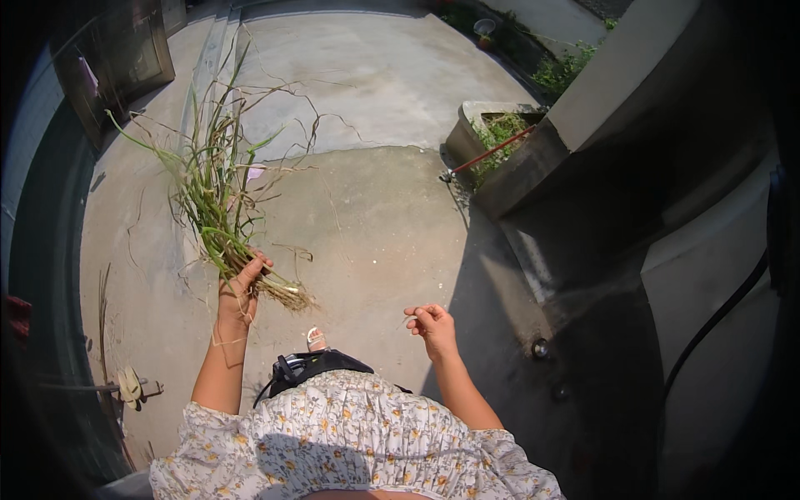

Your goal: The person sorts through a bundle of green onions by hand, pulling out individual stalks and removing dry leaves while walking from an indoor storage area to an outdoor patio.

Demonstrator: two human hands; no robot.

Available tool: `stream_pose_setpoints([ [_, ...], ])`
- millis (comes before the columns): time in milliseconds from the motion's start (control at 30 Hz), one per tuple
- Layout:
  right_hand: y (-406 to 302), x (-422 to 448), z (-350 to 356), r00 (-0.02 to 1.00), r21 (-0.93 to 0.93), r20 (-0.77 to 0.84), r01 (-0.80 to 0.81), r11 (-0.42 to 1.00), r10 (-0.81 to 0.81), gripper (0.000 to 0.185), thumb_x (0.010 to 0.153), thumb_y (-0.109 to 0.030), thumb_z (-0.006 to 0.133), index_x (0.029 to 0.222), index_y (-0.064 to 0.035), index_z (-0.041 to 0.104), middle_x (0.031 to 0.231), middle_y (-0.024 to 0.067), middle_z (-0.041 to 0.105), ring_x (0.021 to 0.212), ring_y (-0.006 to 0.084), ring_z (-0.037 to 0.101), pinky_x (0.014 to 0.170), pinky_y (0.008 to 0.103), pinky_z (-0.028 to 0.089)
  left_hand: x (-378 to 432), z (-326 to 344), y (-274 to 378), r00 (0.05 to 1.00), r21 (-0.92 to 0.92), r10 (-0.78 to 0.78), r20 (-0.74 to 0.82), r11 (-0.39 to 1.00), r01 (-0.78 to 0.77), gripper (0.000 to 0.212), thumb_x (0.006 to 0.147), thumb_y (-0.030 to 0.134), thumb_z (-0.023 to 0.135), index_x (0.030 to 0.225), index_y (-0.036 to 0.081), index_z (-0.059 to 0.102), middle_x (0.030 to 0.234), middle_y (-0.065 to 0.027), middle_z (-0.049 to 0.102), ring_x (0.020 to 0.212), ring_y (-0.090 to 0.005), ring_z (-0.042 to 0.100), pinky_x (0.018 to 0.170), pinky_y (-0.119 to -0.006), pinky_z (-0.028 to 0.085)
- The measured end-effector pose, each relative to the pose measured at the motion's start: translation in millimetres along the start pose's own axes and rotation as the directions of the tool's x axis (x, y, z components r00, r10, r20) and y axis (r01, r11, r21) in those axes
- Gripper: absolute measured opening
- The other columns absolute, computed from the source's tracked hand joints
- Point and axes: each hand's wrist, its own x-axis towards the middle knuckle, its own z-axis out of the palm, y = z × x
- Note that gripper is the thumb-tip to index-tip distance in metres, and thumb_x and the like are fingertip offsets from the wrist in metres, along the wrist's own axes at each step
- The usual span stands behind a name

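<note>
My left hand [240, 290] is closed around a bunch of long green onion-like plants [219, 212], gripping them just above the root end. Green leaves mixed with dry brown ones fan out up and to the left. The pale lower stems and brown, stringy roots [294, 298] stick out on the right side of my fist. My right hand [432, 328] is raised apart from the bunch, its fingers curled and the thumb near the forefinger. A faint thin sliver shows beside those fingertips; whether they pinch it is too small to tell.
Below is a concrete floor [375, 219] with small pale bits on it. A planter [465, 134] with green plants stands at upper right, a red pole [494, 150] across it, beside a pillar [619, 69]. A door [125, 56] is at upper left. A dark hose [712, 319] runs at right.
</note>
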Motion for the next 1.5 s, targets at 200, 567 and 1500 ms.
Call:
stream_pose_setpoints([
  [200, -19, 87, 16, 0.994, 0.148, -0.104, -0.013, 0.989, 0.028, 0.006, 0.085, -0.009, 0.052, 0.088, -0.0038, 0.050, 0.077, 0.0096, 0.060, 0.057, 0.0128, 0.055, 0.050, 0.0222, 0.045, 137, 37, -1, 0.989, 0.064, -0.008, 0.148, 0.998, -0.002, 0.029, 0.075, 0.004, 0.065, 0.100, 0.006, 0.050, 0.084, -0.0059, 0.058, 0.082, -0.0187, 0.057, 0.074, -0.030, 0.044],
  [567, -117, 353, 149, 0.872, -0.203, 0.464, 0.274, 0.940, -0.154, 0.030, 0.082, -0.017, 0.060, 0.107, -0.0016, 0.053, 0.089, 0.0044, 0.059, 0.078, 0.0109, 0.056, 0.068, 0.0237, 0.045, 329, 108, -60, 0.982, 0.524, -0.157, 0.106, 0.848, 0.079, 0.032, 0.071, 0.011, 0.070, 0.096, 0.002, 0.053, 0.084, -0.0057, 0.058, 0.079, -0.0175, 0.057, 0.073, -0.030, 0.045],
  [1500, -301, 888, 367, 0.624, -0.318, 0.422, 0.781, 0.537, -0.658, 0.023, 0.072, -0.018, 0.067, 0.077, 0.0014, 0.056, 0.074, 0.0120, 0.057, 0.069, 0.0272, 0.057, 0.063, 0.0320, 0.045, 934, 170, -174, 0.840, 0.553, -0.294, 0.455, 0.833, -0.008, 0.040, 0.070, 0.004, 0.069, 0.105, 0.004, 0.050, 0.093, -0.0052, 0.060, 0.080, -0.0151, 0.059, 0.070, -0.026, 0.050],
])
